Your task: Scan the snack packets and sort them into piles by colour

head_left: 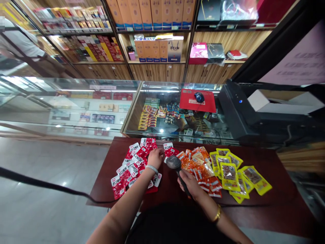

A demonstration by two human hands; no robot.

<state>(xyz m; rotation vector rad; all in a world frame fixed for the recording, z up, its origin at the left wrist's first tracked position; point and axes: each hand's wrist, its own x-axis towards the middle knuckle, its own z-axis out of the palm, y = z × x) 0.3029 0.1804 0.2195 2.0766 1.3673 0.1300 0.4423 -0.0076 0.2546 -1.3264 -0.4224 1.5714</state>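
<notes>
My right hand (pixel 190 184) is wrapped round the handle of a black handheld barcode scanner (pixel 174 162), its head tilted towards the left. My left hand (pixel 156 158), with a pale bangle at the wrist, is over the right edge of a spread of red-and-white snack packets (pixel 138 162). Its fingers are loosely bent, and no packet shows between them. Just right of its fingertips lies a separate red-and-white packet (pixel 168 146), partly behind the scanner. Orange snack packets (pixel 196 162) lie in a heap beyond my right hand. Yellow snack packets (pixel 230 176) overlap farther right.
The packets lie on a dark red-brown table (pixel 276 206). Behind it stand a glass display counter (pixel 132 101), a red mat (pixel 186 101) with a computer mouse (pixel 199 97), and a black machine (pixel 241 115). A black cable (pixel 50 184) crosses at left. A person (pixel 22 42) stands far left.
</notes>
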